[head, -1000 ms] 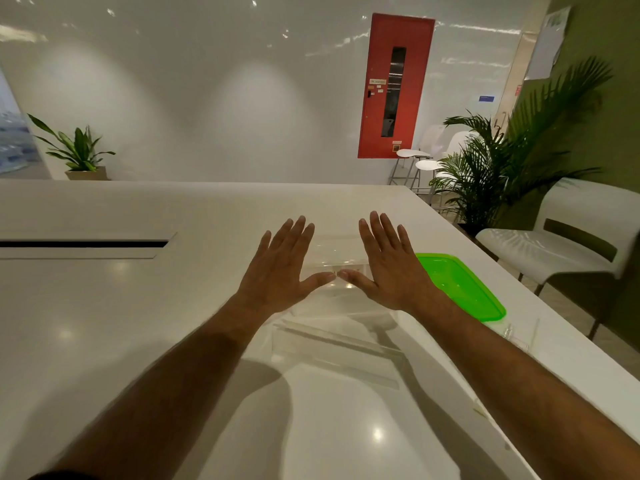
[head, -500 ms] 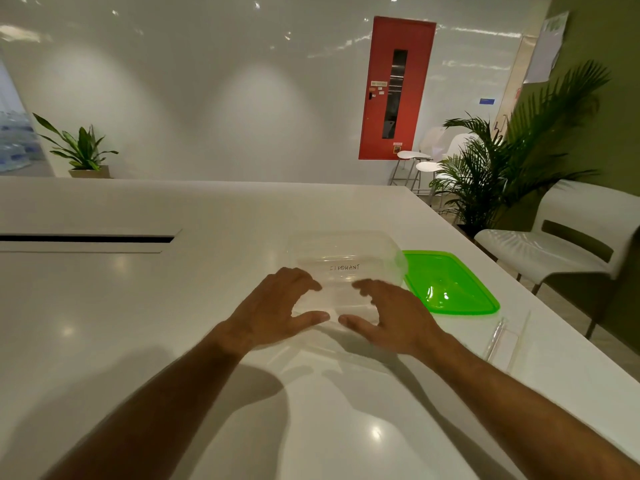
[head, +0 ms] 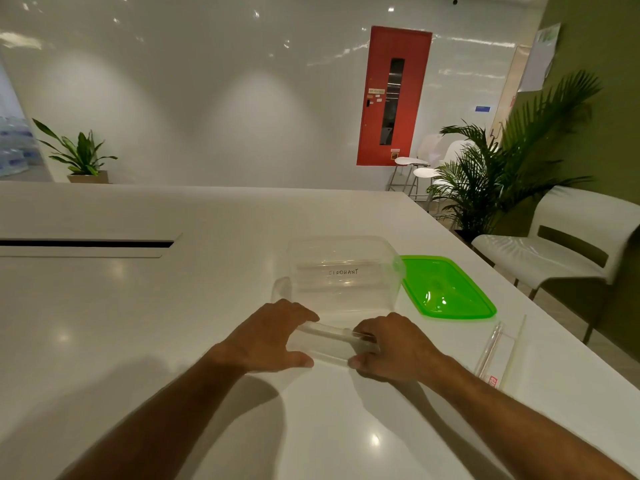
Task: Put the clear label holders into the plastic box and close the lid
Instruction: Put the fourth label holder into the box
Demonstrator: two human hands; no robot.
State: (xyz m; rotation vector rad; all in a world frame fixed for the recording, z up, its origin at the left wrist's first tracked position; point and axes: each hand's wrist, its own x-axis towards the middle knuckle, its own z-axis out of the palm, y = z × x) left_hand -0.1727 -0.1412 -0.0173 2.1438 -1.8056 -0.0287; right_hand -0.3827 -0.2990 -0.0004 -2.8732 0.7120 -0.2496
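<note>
Head view looks down on a white table (head: 145, 341) where both hands grip one clear label holder (head: 332, 344) between them. That holder lies flat with its long axis running left to right, tilted slightly so its right end sits nearer the person. The left hand (head: 270, 336) closes on its left end, fingers curled over the far edge and thumb pressed against the near edge. The right hand (head: 394, 348) clamps the right end the same way, fingers over the top and thumb at the near side.

Just beyond the hands stands the clear plastic box (head: 346, 275), open at the top, its long side also running left to right; handwriting shows through its wall, and clear strips seem to lie inside, though how many I cannot tell. The held holder is near the box's front wall; whether they touch is unclear. The green lid (head: 446, 289) lies flat on the table just beside the box's right side, its long axis running away from the person toward the table edge.

Another clear label holder (head: 498, 351) rests on the table to the right of the right hand, pointing away from the person, with a small red mark at its near end.
</note>
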